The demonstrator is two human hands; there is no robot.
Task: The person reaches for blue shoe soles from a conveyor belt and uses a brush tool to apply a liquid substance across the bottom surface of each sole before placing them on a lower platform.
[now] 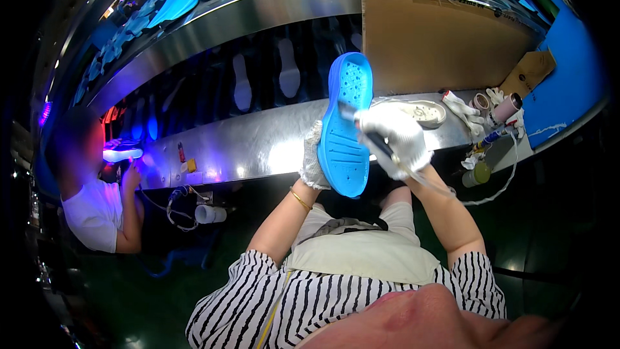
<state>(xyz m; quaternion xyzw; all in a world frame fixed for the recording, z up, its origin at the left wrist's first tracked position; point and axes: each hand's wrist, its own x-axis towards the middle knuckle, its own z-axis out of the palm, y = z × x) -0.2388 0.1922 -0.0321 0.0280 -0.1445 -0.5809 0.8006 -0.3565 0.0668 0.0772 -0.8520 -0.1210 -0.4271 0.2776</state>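
A bright blue shoe sole (344, 148) stands nearly upright in front of me, its hollow inner face with holes and ribs toward me. My left hand (313, 158), in a greyish knit glove, grips the sole's left edge near the heel end; most of its fingers are behind it. My right hand (400, 136), in a white knit glove, is closed around a brush-like tool (385, 147) with a dark handle. The tool's tip (349, 112) is at the middle of the sole; whether it touches is unclear. A thin pale tube trails from it past my right forearm.
A white shoe (426, 112) lies on the metal bench (258, 145), behind my right hand. Gloves (463, 113), a thread cone (507, 108) and a capped jar (476, 174) cluster right. Cardboard (445, 42) stands behind. Blue soles line the upper belt. A co-worker (97, 207) sits left.
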